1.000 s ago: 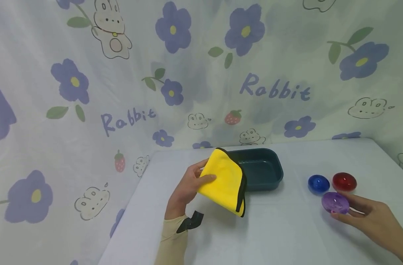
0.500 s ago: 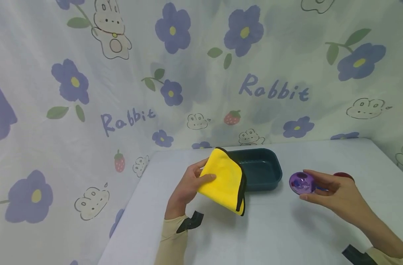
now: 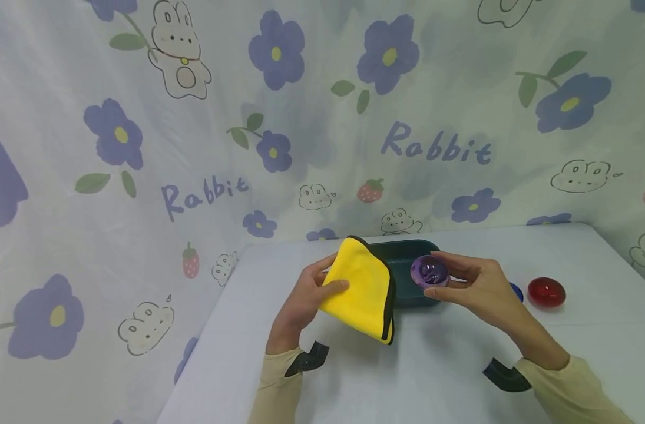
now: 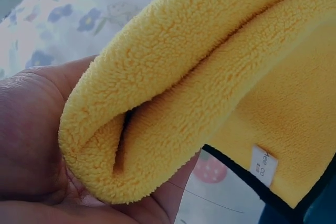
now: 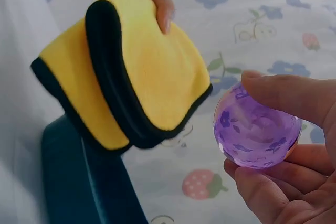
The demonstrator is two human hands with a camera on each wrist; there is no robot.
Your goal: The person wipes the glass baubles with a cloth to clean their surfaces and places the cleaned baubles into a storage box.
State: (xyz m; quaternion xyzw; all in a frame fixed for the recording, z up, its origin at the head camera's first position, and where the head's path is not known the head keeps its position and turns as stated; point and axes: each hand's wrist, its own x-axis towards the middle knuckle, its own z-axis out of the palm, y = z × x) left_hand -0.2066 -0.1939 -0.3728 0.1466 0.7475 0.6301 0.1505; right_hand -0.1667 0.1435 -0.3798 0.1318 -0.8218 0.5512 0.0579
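Leftward, toward the left hand [image 3: 303,297], the right hand [image 3: 478,288] has carried a rounded, glossy, see-through purple ball [image 3: 430,271] over the last second, away from the two pieces it was near; the left hand has hardly shifted. Now the right hand's thumb and fingers pinch that ball between them, holding it up in front of the right part of a dark teal rectangular tray [image 3: 414,301] with rounded corners, which sits beyond and between both hands (whether the ball is directly over it, I cannot tell). On the other side, the left hand grips a folded yellow cloth [image 3: 356,288] with black edging, thumb on the near face and the other fingers behind; the cloth hides the tray's left part, and ball and cloth stay apart. From the left wrist, its fleecy inner side shows, together with a small white printed tag [image 4: 263,166] close to the dark border. Just past the right hand's outer side, a glossy blue rounded piece [image 3: 518,291] peeks out, partly hidden, and beside it, farther to the right, lies a glossy red oval piece [image 3: 547,292], both on the white-covered table [image 3: 592,353].
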